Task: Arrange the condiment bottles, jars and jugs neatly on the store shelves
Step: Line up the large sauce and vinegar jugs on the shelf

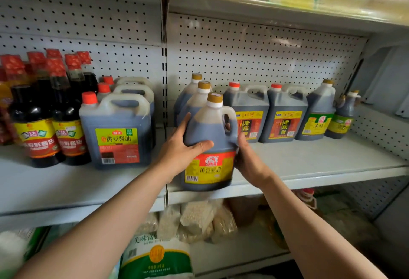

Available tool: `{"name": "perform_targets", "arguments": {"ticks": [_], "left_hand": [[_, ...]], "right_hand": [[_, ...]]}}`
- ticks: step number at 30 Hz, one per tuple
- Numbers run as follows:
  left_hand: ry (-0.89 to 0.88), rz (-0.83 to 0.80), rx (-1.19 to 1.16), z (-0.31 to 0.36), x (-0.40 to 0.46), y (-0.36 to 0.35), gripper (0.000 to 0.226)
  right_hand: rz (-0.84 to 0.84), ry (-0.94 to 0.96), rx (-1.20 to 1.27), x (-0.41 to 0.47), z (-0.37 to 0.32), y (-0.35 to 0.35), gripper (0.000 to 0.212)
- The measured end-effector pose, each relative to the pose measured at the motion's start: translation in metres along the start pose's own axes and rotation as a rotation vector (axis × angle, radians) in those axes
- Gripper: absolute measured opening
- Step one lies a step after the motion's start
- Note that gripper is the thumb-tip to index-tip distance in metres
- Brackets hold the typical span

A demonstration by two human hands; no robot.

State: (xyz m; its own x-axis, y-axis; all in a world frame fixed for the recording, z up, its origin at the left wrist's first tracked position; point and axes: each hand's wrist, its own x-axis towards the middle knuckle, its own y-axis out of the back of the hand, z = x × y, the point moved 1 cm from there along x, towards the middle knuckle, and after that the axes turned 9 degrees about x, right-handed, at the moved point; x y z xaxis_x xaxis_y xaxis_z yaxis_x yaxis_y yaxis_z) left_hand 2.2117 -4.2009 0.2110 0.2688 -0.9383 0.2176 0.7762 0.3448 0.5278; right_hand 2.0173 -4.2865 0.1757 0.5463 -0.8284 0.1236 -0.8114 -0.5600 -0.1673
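Dark soy sauce jug (208, 145) at the shelf's (309, 163) near edge, gripped by left hand (179, 148) and right hand (247, 157).

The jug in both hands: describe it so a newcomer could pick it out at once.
On the middle shelf, just right of the upright post, three gold-capped jugs stand in a row running front to back. It is the front jug, at the shelf edge, between the left hand and right hand. Only its red-and-yellow label shows.
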Motion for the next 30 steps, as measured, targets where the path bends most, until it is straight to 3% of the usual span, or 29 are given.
{"name": "perform_targets", "arguments": {"ticks": [7, 30], "left_hand": [[0.098, 0.030, -0.006, 0.014, -0.013, 0.000, 0.098], [0.193, -0.033, -0.045, -0.005, 0.044, 0.015, 0.096]], "right_hand": [[0.008, 0.075, -0.187, -0.035, 0.019, 0.000, 0.082], [0.067, 0.104, -0.169, 0.022, 0.031, -0.005, 0.079]]}}
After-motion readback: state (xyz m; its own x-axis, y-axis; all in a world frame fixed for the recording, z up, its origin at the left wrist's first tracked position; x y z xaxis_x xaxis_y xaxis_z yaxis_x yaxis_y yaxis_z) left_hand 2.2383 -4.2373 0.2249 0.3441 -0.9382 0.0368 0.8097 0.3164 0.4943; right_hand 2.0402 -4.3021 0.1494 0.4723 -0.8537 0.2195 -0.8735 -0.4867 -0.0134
